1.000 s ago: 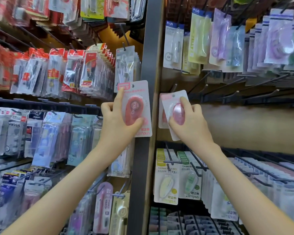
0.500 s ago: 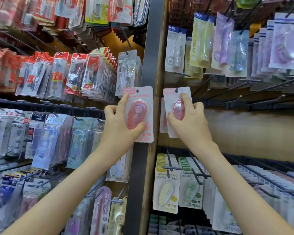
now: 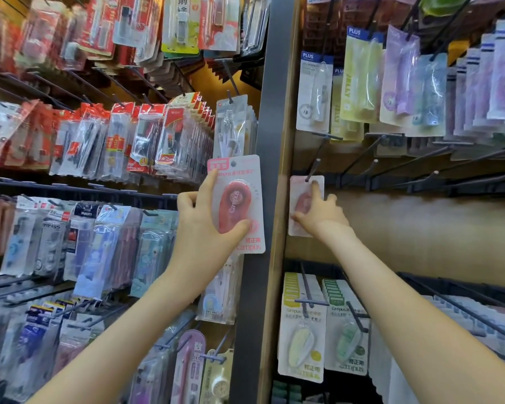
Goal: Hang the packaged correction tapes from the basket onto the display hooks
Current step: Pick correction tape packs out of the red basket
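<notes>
Hanging step under way. The right hand (image 3: 321,217), index finger straight, presses a pink correction tape pack (image 3: 299,199) on the display hook (image 3: 314,167) in the right bay. The pack hangs long axis vertical, header up. The left hand (image 3: 204,228) grips a red correction tape pack (image 3: 239,205), upright against the grey post (image 3: 270,112). Next, its hole must meet a hook tip.

Red stationery packs (image 3: 146,141), grey post (image 3: 270,112)
</notes>
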A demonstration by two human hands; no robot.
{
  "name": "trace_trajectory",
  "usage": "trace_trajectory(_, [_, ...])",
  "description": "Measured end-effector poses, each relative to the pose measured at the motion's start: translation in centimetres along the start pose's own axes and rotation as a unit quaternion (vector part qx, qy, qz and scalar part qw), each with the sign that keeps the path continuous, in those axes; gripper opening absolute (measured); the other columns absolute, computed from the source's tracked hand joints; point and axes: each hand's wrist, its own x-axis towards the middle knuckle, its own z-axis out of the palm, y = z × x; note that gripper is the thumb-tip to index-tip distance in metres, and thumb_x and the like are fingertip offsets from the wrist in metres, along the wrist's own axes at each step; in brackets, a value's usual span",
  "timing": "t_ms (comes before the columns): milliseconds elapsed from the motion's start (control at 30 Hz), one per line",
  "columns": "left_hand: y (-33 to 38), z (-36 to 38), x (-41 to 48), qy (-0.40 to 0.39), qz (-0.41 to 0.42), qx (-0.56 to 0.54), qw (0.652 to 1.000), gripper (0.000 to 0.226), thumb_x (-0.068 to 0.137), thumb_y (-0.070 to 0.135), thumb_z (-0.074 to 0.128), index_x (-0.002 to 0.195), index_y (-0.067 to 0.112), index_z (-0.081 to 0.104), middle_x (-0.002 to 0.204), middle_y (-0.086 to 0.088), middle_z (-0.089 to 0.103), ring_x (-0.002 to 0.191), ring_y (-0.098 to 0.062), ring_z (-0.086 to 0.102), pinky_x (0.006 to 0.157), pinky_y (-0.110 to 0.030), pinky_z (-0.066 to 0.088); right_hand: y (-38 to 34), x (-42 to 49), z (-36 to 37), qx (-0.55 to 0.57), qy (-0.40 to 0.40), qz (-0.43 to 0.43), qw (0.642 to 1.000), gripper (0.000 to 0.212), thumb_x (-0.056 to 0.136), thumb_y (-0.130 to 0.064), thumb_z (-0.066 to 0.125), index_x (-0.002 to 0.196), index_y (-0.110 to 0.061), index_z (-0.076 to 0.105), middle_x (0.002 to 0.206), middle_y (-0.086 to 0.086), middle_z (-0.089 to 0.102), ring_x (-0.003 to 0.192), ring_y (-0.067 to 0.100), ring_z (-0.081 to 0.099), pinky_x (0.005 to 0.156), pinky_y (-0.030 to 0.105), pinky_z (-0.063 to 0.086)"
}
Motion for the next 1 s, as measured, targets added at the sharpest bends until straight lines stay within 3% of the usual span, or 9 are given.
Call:
trace_trajectory(133, [0.7,1.2,-0.4,0.001,0.038,0.009,0.999,0.093,0.081,0.021,0.077,0.152,0.032,0.018,0.115,0.004,0.029,0.096,0.015,0.042,0.074,0.005,0.039,0.3,-5.0,-3.4,0.172,0.067,-0.113,0.976,0.046,0.097,-0.039,0.052,0.139,-0.023,0.041,0.125,0.006,0.055,0.109,0.018,0.055,0.081,0.029,0.049])
trace_trajectory(267, [2.0,3.5,-0.3,0.024,0.118,0.056,0.991,0.091,0.082,0.014,0.076,0.154,0.018,0.019,0.116,0.004,0.025,0.094,0.004,0.040,0.081,0.009,0.032,-0.4,-11.1,-5.8,0.373,0.058,-0.243,0.893,0.050,0.089,-0.045,0.061,0.129,-0.049,0.032,0.115,-0.008,0.057,0.098,0.007,0.062,0.084,0.028,0.053])
trace_trajectory(433, [2.9,5.6,-0.2,0.100,0.195,0.098,0.971,0.085,0.075,-0.003,0.077,0.145,-0.009,0.029,0.123,-0.022,0.043,0.111,-0.023,0.052,0.092,-0.021,0.047,-1.5,-12.0,-5.0,0.353,0.003,-0.280,0.893,0.063,0.096,-0.031,0.057,0.148,-0.042,0.023,0.137,-0.012,0.044,0.121,-0.002,0.047,0.102,0.018,0.042])
trace_trajectory(567, [3.5,6.6,-0.4,0.128,0.234,0.079,0.961,0.074,0.080,0.007,0.072,0.137,-0.019,0.033,0.116,-0.033,0.045,0.109,-0.018,0.042,0.096,0.003,0.024,-1.9,-11.9,-5.1,0.323,0.070,-0.247,0.911,0.062,0.096,-0.031,0.057,0.149,-0.038,0.026,0.127,-0.015,0.033,0.122,0.002,0.032,0.097,0.009,0.039])
trace_trajectory(700, [3.8,7.6,-0.5,0.087,0.246,0.023,0.965,0.073,0.085,0.021,0.062,0.141,-0.014,0.030,0.120,-0.025,0.040,0.111,0.000,0.034,0.093,0.005,0.029,-1.1,-11.6,-5.5,0.373,0.069,-0.221,0.898,0.065,0.094,-0.027,0.060,0.147,-0.043,0.026,0.130,-0.013,0.033,0.114,-0.003,0.045,0.098,0.037,0.051])
trace_trajectory(767, [3.5,7.7,-0.4,0.023,0.250,0.002,0.968,0.079,0.084,0.010,0.071,0.146,-0.009,0.026,0.127,-0.015,0.035,0.114,0.002,0.035,0.095,0.003,0.031,-0.4,-11.2,-5.7,0.354,0.100,-0.217,0.904,0.066,0.094,-0.025,0.060,0.148,-0.042,0.027,0.135,-0.007,0.039,0.110,-0.003,0.047,0.093,0.022,0.050])
trace_trajectory(867, [2.6,7.0,0.0,-0.033,0.289,0.060,0.955,0.078,0.088,0.028,0.063,0.150,0.000,0.024,0.138,-0.009,0.039,0.128,-0.010,0.036,0.110,-0.016,0.031,0.7,-10.4,-5.8,0.297,0.126,-0.206,0.924,0.069,0.094,-0.022,0.059,0.151,-0.037,0.023,0.139,-0.001,0.036,0.105,-0.003,0.042,0.074,-0.003,0.038])
trace_trajectory(933, [1.5,6.3,0.8,0.012,0.318,0.177,0.931,0.070,0.091,0.039,0.052,0.149,0.006,0.032,0.145,-0.013,0.039,0.137,-0.023,0.031,0.117,-0.041,0.028,0.9,-9.9,-5.6,0.241,0.117,-0.195,0.943,0.071,0.094,-0.026,0.058,0.151,-0.039,0.019,0.141,-0.001,0.031,0.114,0.007,0.041,0.069,0.002,0.039])
trace_trajectory(1000, [0.2,5.9,1.7,0.033,0.315,0.268,0.910,0.064,0.094,0.040,0.044,0.150,0.011,0.034,0.151,-0.016,0.031,0.143,-0.030,0.022,0.119,-0.048,0.017,0.7,-9.4,-5.3,0.189,0.114,-0.191,0.957,0.071,0.094,-0.032,0.056,0.152,-0.038,0.016,0.140,0.000,0.029,0.119,0.015,0.041,0.078,0.012,0.040])
